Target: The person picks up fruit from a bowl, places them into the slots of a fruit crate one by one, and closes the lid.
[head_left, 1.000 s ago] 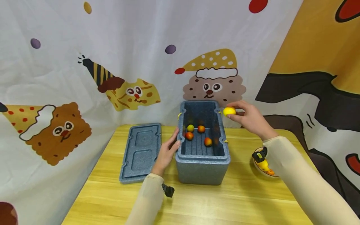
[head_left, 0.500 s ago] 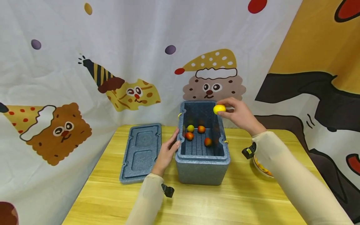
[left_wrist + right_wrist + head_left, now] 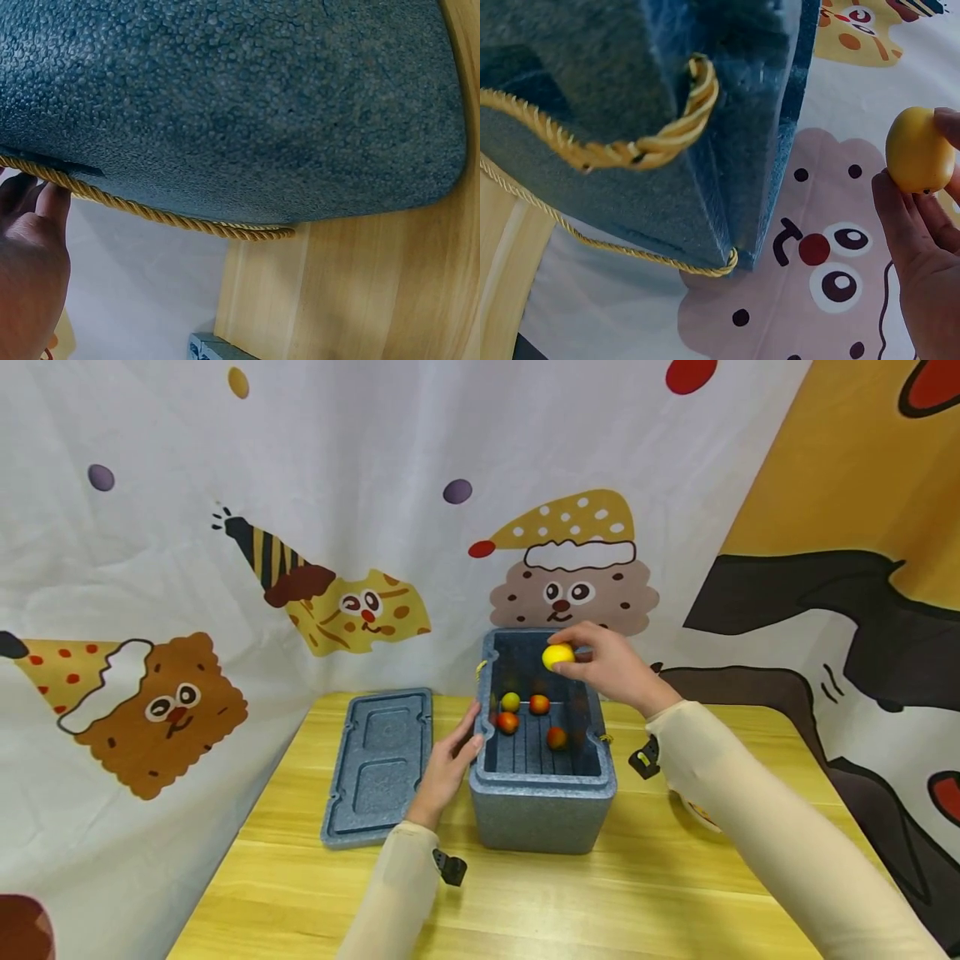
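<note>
A grey-blue foam box stands uncovered on the table. On its floor lie a yellow-green fruit and several red-orange fruits. My right hand pinches a yellow lemon between thumb and fingers, over the far part of the box opening. In the right wrist view the lemon is smooth and oval, with a small dark tip. My left hand rests against the left rim, fingers extended. The left wrist view shows its fingers right at the yellow rope along the box side.
The grey lid lies flat left of the box. Partly hidden behind my right sleeve, a bowl stands at the right. A printed curtain hangs close behind the wooden table.
My right hand has carried the lemon leftward, from beside the box's right rim to over its opening. The left hand has stayed at the left rim.
</note>
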`<state>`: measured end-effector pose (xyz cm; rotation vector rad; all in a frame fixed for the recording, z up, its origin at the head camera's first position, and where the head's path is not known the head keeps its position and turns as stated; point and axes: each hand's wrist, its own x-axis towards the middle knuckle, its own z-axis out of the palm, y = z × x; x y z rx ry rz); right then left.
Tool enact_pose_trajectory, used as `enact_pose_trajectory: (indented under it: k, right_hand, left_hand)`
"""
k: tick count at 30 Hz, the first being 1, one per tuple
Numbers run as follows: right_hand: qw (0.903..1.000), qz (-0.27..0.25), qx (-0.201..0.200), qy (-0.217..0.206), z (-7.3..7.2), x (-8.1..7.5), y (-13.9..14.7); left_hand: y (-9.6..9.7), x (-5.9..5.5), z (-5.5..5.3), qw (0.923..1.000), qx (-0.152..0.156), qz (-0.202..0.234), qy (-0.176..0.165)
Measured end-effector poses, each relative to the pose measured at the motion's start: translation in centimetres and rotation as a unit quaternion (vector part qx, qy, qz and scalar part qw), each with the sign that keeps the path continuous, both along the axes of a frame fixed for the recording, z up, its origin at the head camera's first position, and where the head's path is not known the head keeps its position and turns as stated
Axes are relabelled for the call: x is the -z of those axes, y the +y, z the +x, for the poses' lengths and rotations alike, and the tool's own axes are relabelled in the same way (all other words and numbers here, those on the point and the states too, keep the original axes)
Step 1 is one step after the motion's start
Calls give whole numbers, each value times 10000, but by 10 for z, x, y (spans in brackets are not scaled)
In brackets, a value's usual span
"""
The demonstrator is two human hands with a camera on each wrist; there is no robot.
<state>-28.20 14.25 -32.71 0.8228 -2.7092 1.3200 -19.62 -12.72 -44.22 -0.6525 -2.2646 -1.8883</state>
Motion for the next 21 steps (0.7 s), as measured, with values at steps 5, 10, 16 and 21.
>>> enact_pose_trajectory:
  k: [5,10,16,21]
  right_hand:
    - [9999,133,-52,50,-2,-1,-7]
    - [9996,270,-94,44,-4,-3,-14]
    - [9993,320,-119,-115,-5,1,-18]
    - [9989,433,-100,-127,-7,4,-20]
  left_hand:
    - [-1,0,0,10000,-23,20,12]
    - [-2,0,-1,10000,-14,-26,67]
    - [-3,1,-1,9999,84,70,57]
    - [-3,1,-1,10000,77,28,17]
